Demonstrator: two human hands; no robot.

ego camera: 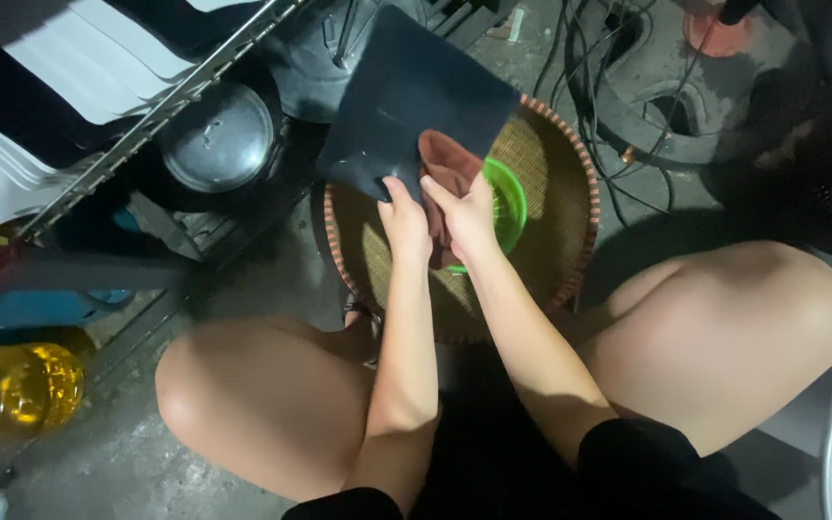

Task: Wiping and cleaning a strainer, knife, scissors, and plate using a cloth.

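While squatting on the grey concrete floor (117,453), holding a dark, flat, square plate with rounded corners (406,96) tilted in the upper middle of the frame, above a round woven bamboo tray with a reddish rim (560,193). Pinching the plate's lower edge with the left hand (404,217), thumb on the front face, other fingers hidden behind. Pressing a reddish-brown cloth (445,164) against the same lower edge with the right hand (469,212), fingers close together and curled around the cloth. Probably in the middle of a wiping step, only the lower part covered by the cloth so far. For any further rubbing, need of a firm left-hand pinch and of turning the plate to reach the upper part.

Just under the right hand, a translucent green plastic bowl (510,202) lying in the tray. At the upper left, a slanted metal wire rack (146,116), white flat sheets (50,58) and a round steel pot lid (219,140). At the lower left, a yellow oil bottle (16,385). At the upper right, black cables (609,58), near the tray's far rim. Bare knees on both sides, leaving little room for the elbows.
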